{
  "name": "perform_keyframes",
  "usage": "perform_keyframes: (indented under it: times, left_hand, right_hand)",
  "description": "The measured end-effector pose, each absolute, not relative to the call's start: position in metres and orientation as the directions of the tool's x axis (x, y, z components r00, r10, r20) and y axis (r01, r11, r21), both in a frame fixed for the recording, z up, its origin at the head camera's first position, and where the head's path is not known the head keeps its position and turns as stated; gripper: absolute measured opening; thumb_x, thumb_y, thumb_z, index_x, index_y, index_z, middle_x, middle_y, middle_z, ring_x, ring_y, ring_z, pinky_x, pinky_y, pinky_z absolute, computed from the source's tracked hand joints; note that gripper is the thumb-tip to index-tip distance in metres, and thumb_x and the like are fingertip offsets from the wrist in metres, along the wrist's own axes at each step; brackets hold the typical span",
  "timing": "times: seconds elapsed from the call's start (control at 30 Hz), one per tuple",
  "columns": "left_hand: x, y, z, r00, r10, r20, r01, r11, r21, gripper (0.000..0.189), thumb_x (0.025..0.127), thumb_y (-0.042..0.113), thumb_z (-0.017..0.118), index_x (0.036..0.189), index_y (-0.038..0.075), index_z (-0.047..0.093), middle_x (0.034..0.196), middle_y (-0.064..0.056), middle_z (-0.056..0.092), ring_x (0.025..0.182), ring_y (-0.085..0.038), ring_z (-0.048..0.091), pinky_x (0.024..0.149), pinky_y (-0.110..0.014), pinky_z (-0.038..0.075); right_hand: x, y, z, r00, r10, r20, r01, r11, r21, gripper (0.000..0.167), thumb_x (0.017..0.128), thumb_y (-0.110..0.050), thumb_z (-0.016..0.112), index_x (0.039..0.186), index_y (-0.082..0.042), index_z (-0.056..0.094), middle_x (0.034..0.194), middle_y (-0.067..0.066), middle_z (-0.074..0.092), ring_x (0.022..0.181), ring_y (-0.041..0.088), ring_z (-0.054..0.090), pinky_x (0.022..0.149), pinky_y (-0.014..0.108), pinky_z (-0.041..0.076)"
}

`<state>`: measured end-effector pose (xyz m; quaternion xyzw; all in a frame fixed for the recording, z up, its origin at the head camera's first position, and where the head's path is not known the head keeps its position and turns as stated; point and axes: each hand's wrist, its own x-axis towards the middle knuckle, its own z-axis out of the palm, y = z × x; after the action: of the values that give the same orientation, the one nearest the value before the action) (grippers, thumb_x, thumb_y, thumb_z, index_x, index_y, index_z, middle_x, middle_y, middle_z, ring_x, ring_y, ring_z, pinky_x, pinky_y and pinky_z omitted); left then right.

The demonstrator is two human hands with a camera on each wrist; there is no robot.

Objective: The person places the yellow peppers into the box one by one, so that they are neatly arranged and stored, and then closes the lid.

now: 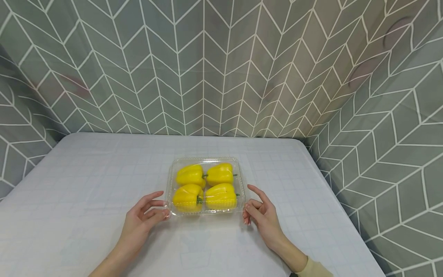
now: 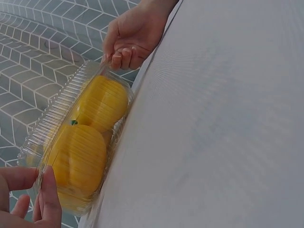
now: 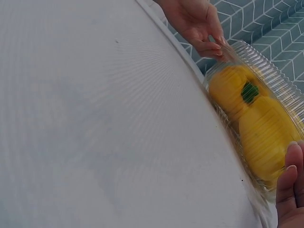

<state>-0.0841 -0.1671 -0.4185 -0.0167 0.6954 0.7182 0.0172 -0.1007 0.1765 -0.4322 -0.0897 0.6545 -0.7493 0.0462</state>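
A clear plastic clamshell container (image 1: pixel 204 214) sits on the table in front of me, its ribbed lid lying over several yellow bell peppers (image 1: pixel 220 197) with green stems. My left hand (image 1: pixel 142 213) pinches the rim at the near left corner, thumb on the near side. At the near right corner my right hand (image 1: pixel 264 219) pinches the rim with its thumb and curled fingers, while the index finger points forward along the side. The left wrist view shows the peppers (image 2: pixel 78 154) pressed close together behind the clear wall.
A pale cloth with a faint grid covers the table (image 1: pixel 104 165). Grey curtains (image 1: pixel 214 69) with a white herringbone pattern hang behind the far edge and along both sides.
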Motion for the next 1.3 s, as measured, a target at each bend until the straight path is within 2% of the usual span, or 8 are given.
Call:
perform_keyframes:
  times: [0.4, 0.87, 1.3]
  left_hand:
    - [-0.0839, -0.1677, -0.4196, -0.998, 0.013, -0.053, -0.054, -0.054, 0.997, 0.061, 0.089, 0.004, 0.074, 0.143, 0.000, 0.045, 0.106, 0.000, 0.067, 0.085, -0.017, 0.072, 0.082, -0.032, 0.062]
    - [-0.0831, -0.1665, -0.4224, -1.000, 0.006, -0.028, -0.028, -0.052, 0.998, 0.062, 0.088, 0.002, 0.074, 0.142, -0.002, 0.045, 0.106, -0.002, 0.066, 0.083, -0.017, 0.072, 0.081, -0.033, 0.062]
    - [-0.0817, -0.1647, -0.4229, -1.000, -0.009, -0.023, -0.023, -0.071, 0.997, 0.052, 0.088, 0.001, 0.074, 0.135, -0.001, 0.052, 0.109, -0.001, 0.064, 0.081, -0.016, 0.070, 0.081, -0.031, 0.062]
  right_hand:
    - [-0.1011, 0.1770, -0.4328, -0.982, -0.172, 0.081, -0.057, -0.139, -0.989, 0.058, 0.099, -0.003, 0.059, 0.150, -0.005, 0.031, 0.077, 0.001, 0.064, 0.064, 0.011, 0.059, 0.057, 0.018, 0.054]
    - [-0.1007, 0.1770, -0.4323, -0.984, -0.162, 0.072, -0.049, -0.142, -0.989, 0.061, 0.098, -0.001, 0.059, 0.149, 0.002, 0.027, 0.074, 0.001, 0.062, 0.060, 0.010, 0.058, 0.057, 0.018, 0.053]
    - [-0.1010, 0.1778, -0.4340, -0.981, -0.178, 0.074, -0.045, -0.161, -0.986, 0.057, 0.097, -0.002, 0.061, 0.145, 0.003, 0.029, 0.071, 0.000, 0.062, 0.058, 0.009, 0.056, 0.055, 0.016, 0.051]
